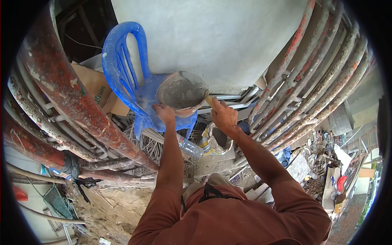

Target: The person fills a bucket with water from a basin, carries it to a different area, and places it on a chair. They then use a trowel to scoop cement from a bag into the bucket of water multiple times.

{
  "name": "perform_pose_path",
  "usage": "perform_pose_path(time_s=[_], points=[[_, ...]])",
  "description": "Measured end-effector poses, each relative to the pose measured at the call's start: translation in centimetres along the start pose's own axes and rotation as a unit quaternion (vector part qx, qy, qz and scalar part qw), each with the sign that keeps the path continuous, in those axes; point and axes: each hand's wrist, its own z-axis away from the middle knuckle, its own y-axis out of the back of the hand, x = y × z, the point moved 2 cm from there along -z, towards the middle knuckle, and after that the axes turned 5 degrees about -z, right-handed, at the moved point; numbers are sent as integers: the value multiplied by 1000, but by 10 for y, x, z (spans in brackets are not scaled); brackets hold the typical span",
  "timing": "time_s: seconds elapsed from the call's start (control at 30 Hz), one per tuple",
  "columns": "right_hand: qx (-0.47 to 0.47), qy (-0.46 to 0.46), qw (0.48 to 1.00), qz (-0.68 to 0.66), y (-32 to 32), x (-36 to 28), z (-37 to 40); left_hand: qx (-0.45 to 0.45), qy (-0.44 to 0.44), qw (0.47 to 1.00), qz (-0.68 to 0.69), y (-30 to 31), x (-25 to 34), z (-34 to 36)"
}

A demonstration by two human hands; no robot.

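A blue plastic chair (122, 67) stands against the pale wall, and on its seat rests a bucket (189, 112) with grey wet mortar (181, 94) inside. My left hand (164, 113) is closed at the bucket's near left rim. In my right hand (224, 115) is a wooden-handled tool (211, 102), held at the bucket's right edge. Its working end is partly hidden by the rim, so its exact kind does not show. Below the bucket are a clear plastic bottle (190, 148) and an open, stained sack (216, 139).
Paint-spattered scaffold pipes rise close on the left (81, 96) and right (304, 85). A cardboard box (92, 83) sits behind the chair. Rubble (316, 169) covers the ground at right; sandy floor (116, 204) lies at lower left. A smooth wall (204, 41) stands ahead.
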Motion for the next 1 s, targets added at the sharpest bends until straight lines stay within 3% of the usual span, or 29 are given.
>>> perform_pose_path(time_s=[0.07, 0.2, 0.27, 0.37, 0.43, 0.47, 0.53, 0.63, 0.77, 0.83, 0.87, 0.93, 0.97, 1.0], points=[[1, 41, 998, 43, 1, 1, -2, -29, -14, 995, -98, 7, 33, 13], [50, 48, 997, 45, -1, 11, 3, -16, -5, 994, -105, 5, 27, 8], [51, 111, 990, 65, 1, 16, 6, -40, 3, 997, -67, 5, 16, 4], [84, 75, 993, 29, -5, 19, 11, -21, -12, 996, -85, 6, 32, 8], [62, 52, 996, 30, -3, 20, 8, -25, 29, 999, 35, -7, -69, -26], [43, 32, 998, 29, -1, 19, 9, -23, 49, 994, 94, -8, -68, -29], [68, 10, 998, -5, 4, 13, 18, -19, 12, 1000, 0, -4, -67, -26], [108, -40, 991, -64, 13, 15, 32, -9, -30, 995, -92, 4, 6, 1], [153, -161, 941, -257, -5, 56, 82, -29, 28, 998, 40, 1, -106, -43], [133, -202, 904, -352, -20, 77, 123, -30, 28, 999, -1, 4, -94, -46], [132, -218, 901, -352, -25, 80, 145, -16, 21, 999, -45, 8, -51, -26], [51, -370, 804, -463, -39, 87, 181, -1, 17, 995, -100, 10, 2, -5], [53, -380, 799, -463, -45, 89, 193, 2, 17, 993, -114, 9, 21, 0], [41, -426, 731, -532, -54, 90, 205, -4, 34, 995, -97, 11, 20, 1]])
